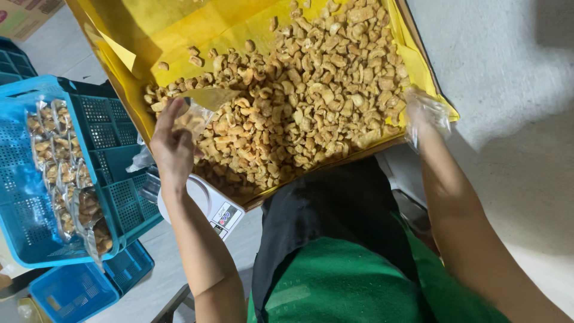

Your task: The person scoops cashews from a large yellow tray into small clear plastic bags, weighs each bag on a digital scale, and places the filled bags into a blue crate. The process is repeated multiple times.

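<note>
left hand (172, 143) holds clear bag (194, 116) w/ scoop (210, 97) over cashews (311, 90).

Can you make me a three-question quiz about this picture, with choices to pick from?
1. Where do the filled little bags lie?
A. in the blue crate
B. on the scale
C. on the floor

2. What colour is the sheet under the fried snack pieces?
A. red
B. yellow
C. white

3. What is the left hand doing?
A. resting flat
B. pointing
C. holding a clear bag at the pile

Answers: 1 A, they stand in rows inside it. 2 B, bright yellow shows around the pile. 3 C, its grip pinches the bag.
</note>
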